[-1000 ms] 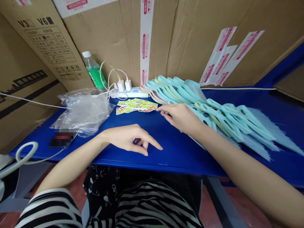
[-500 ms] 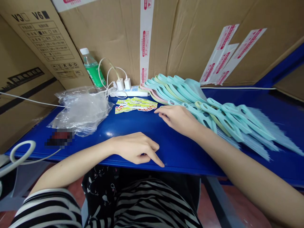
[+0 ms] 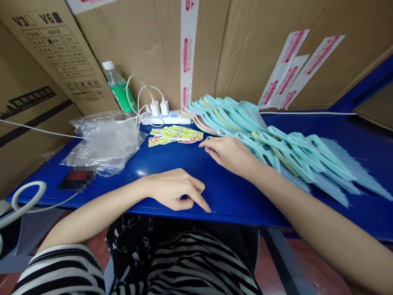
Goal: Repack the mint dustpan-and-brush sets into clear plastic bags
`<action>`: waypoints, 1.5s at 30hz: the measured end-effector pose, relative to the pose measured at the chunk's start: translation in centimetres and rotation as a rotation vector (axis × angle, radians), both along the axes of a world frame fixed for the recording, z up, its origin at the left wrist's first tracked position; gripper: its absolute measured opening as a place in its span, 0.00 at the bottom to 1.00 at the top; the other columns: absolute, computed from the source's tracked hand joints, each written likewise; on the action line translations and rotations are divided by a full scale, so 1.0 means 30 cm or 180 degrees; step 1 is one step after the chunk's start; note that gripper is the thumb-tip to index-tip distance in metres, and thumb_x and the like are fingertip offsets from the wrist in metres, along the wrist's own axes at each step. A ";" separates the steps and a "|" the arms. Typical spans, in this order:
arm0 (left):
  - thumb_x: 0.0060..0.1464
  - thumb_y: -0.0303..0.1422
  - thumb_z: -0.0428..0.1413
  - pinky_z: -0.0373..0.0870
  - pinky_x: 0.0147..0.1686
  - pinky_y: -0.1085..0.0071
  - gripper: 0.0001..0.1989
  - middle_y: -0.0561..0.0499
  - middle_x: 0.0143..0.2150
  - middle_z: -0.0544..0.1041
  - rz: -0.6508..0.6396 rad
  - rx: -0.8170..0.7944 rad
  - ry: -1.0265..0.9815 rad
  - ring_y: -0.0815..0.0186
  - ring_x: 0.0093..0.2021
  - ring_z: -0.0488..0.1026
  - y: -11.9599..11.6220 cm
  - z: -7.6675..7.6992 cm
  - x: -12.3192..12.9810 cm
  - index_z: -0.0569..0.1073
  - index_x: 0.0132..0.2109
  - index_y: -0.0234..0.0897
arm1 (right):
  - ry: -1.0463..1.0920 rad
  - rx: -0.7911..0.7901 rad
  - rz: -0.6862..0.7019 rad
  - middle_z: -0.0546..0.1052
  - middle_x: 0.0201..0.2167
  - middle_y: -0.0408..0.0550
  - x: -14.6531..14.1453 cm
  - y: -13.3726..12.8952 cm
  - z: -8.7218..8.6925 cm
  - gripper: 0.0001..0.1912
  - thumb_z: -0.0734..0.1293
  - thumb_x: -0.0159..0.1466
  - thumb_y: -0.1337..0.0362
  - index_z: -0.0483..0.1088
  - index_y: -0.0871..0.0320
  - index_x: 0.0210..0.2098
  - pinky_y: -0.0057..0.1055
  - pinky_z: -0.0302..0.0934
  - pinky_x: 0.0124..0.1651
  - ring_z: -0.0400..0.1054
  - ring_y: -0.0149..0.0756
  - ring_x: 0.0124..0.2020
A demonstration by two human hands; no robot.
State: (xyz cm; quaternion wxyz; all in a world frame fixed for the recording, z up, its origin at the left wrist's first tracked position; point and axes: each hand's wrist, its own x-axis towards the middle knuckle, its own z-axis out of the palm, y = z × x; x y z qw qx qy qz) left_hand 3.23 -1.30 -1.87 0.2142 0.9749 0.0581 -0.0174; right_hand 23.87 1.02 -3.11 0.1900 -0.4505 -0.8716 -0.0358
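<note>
Because nothing was seen to be held by either hand, both were judged idle over the blue table (image 3: pixel 239 200); places were read from a dial centred between them, twelve being set at the cardboard wall (image 3: pixel 147 45). At eight o'clock, the left hand (image 3: pixel 176 190) was bent loosely, its index finger stretched towards the near edge, a gap left beneath it. At two o'clock, the right hand (image 3: pixel 230 153) was turned knuckles up with its fingers bent; by how much they were closed underneath could not be told, the palm being hidden. Its fingertips were placed just beside the printed strips (image 3: pixel 176 133), which were fanned in an overlapping pile at eleven; whether they were touched could not be told.

Mint brushes (image 3: pixel 294 155) were laid overlapping at three, behind the right forearm, and curved handles (image 3: pixel 225 114) in mint, pink and yellow-green were nested at one. Clear plastic bags (image 3: pixel 107 143) were heaped between nine and ten.

For such thin strips, a light fingertip at an exposed edge was judged better than a flat press, by which several could be dragged together. The right wrist was thought best held high, so that no brush would be nudged.
</note>
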 end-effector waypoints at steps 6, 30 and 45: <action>0.52 0.19 0.52 0.61 0.28 0.75 0.22 0.54 0.31 0.72 -0.0068 0.0053 -0.0035 0.71 0.29 0.69 -0.004 -0.006 0.004 0.78 0.49 0.43 | 0.0003 -0.0018 0.0032 0.82 0.37 0.49 0.000 -0.002 0.005 0.19 0.60 0.60 0.77 0.77 0.57 0.44 0.32 0.65 0.38 0.75 0.40 0.37; 0.56 0.22 0.53 0.64 0.31 0.77 0.08 0.53 0.32 0.76 0.0279 -0.0272 -0.0271 0.72 0.28 0.70 0.032 0.018 -0.026 0.76 0.38 0.37 | 0.0081 -0.0035 0.0103 0.80 0.37 0.51 0.005 0.001 0.004 0.19 0.59 0.60 0.77 0.75 0.59 0.44 0.33 0.64 0.37 0.73 0.39 0.36; 0.66 0.32 0.48 0.60 0.26 0.73 0.14 0.54 0.26 0.74 0.1095 0.2163 -0.0047 0.68 0.26 0.72 0.138 -0.019 -0.074 0.69 0.31 0.36 | -0.0055 -0.0107 -0.0050 0.69 0.20 0.42 -0.020 -0.021 0.030 0.15 0.62 0.65 0.66 0.58 0.54 0.22 0.28 0.52 0.26 0.61 0.32 0.20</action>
